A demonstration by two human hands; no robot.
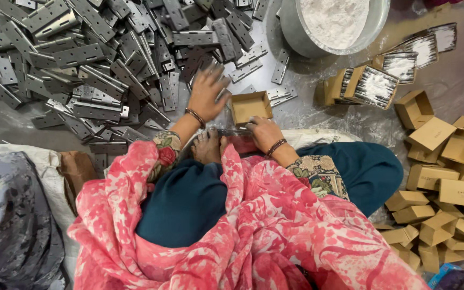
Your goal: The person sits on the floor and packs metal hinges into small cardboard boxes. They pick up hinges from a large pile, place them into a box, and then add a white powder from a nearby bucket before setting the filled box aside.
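My left hand (208, 91) reaches forward with fingers spread onto the edge of a large pile of grey metal hinges (98, 59); whether it grips one I cannot tell. My right hand (264, 134) rests low by my foot, fingers closed on a stack of hinges (232, 132) lying across my lap edge. A small open brown cardboard box (249, 106) sits on the floor between my two hands.
A metal bowl of white powder (334, 21) stands at the top. Filled boxes dusted with powder (374, 86) lie to its right. Several folded brown boxes (441, 177) are heaped at the right. A grey cloth bundle (12, 215) lies at the left.
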